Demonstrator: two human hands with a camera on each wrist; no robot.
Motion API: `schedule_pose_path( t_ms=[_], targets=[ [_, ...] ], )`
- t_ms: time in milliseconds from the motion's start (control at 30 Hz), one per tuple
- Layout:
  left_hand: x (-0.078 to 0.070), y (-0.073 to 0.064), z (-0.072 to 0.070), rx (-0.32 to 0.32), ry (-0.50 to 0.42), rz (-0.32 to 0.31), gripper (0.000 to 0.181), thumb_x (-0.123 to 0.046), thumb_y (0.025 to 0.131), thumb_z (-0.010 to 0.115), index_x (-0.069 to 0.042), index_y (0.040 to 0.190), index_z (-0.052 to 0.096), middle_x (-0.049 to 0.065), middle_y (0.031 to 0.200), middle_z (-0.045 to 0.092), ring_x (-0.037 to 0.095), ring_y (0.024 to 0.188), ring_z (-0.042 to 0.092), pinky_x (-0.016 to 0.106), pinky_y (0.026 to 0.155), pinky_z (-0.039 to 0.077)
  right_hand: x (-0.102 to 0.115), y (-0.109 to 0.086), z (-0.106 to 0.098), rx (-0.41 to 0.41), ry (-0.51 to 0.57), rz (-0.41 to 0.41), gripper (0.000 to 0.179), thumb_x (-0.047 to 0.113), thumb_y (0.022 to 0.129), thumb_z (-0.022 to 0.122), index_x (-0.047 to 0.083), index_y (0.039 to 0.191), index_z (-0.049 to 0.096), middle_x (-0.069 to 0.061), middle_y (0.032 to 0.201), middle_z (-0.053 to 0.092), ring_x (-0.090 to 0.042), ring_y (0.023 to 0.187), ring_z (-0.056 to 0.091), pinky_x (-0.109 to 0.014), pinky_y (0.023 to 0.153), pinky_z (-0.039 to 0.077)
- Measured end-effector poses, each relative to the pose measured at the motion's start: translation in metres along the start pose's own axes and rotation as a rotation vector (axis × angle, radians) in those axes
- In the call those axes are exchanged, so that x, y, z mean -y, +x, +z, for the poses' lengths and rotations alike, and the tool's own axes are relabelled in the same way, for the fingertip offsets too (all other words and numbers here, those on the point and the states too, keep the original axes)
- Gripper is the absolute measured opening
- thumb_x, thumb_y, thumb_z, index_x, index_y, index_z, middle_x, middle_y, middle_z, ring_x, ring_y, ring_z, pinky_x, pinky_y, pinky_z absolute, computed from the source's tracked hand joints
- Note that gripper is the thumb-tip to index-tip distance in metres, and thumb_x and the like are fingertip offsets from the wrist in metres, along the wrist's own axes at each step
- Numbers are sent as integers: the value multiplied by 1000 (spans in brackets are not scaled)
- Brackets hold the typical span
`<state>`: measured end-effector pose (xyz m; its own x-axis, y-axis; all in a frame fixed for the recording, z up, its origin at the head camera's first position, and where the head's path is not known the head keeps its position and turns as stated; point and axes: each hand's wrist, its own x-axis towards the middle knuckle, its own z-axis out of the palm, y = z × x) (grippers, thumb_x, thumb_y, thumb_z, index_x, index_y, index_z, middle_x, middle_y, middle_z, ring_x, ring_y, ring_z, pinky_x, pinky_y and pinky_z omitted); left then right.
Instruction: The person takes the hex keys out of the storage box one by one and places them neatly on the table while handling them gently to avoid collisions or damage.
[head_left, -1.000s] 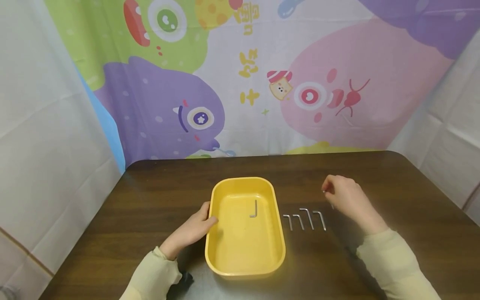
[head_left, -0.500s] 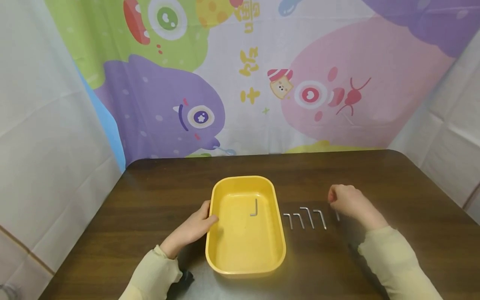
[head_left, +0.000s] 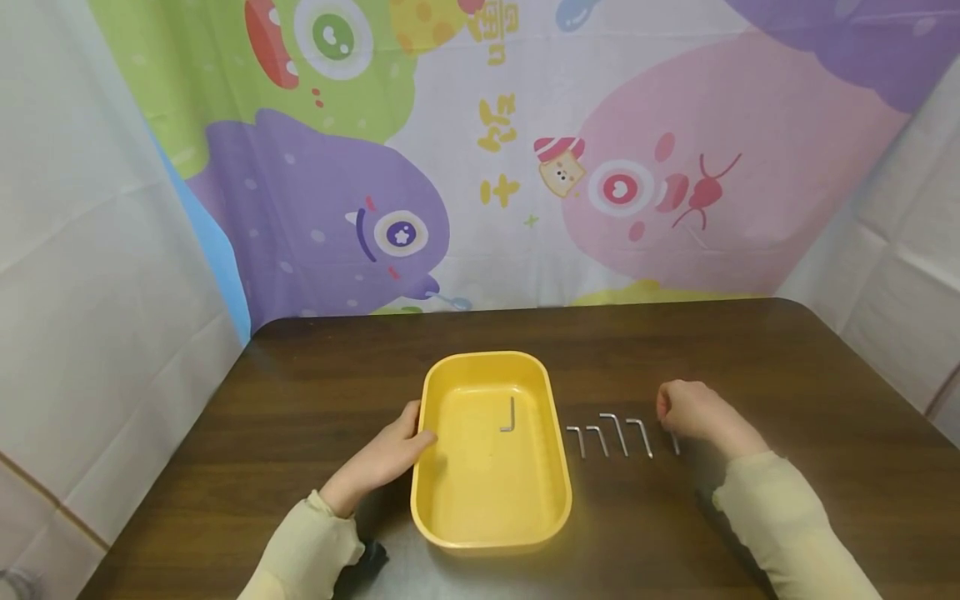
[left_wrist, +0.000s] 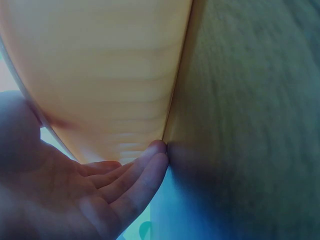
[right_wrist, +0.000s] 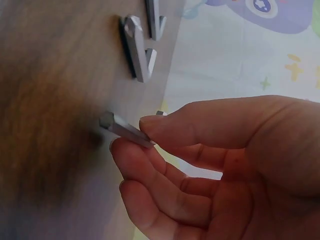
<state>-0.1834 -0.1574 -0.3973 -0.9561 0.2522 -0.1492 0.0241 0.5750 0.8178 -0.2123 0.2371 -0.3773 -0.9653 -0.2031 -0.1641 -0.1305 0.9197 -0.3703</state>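
My left hand (head_left: 382, 458) grips the left side of a yellow tray (head_left: 491, 548), thumb over the rim and fingers against the outer wall. In the left wrist view, the fingertips (left_wrist: 159, 150) sit low, where the wall meets the table. Inside the tray lies one L-shaped hex key (head_left: 512, 414). At the right, my right hand (head_left: 697, 410) pinches another hex key (right_wrist: 127, 132) between thumb and fingers, close over the table. Its short arm is mostly hidden behind the thumb. Several more hex keys (head_left: 617, 435) lie in a row between tray and right hand.
The dark wooden table (head_left: 330, 367) runs back to a cartoon-printed curtain (head_left: 510, 250). Pale cloth (head_left: 135, 267) hangs along the left side, with more on the right. Something small and black (head_left: 367, 567) shows by the left sleeve.
My right hand has come down and slightly right with the hex key, bringing it alongside the row. The left hand and tray stay put.
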Motion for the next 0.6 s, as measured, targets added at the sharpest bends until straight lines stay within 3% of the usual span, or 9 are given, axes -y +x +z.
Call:
schedule_pose_path(
  t_ms=[200, 600],
  targets=[
    [0, 0, 0, 5, -3, -4, 51, -20, 88, 46, -3, 134, 32, 12, 108, 56, 15, 81, 58, 34, 78, 47, 0, 2, 4, 27, 32, 11, 10, -2, 74, 55, 7, 70, 50, -2, 61, 52, -14, 52, 52, -28, 53, 38],
    [0, 0, 0, 10, -3, -1, 51, -20, 88, 46, -2, 133, 32, 11, 106, 56, 15, 81, 58, 33, 77, 47, 1, 2, 8, 10, -6, 3, 10, -1, 72, 56, 7, 71, 51, -2, 60, 52, -14, 53, 50, -29, 53, 37]
  ],
)
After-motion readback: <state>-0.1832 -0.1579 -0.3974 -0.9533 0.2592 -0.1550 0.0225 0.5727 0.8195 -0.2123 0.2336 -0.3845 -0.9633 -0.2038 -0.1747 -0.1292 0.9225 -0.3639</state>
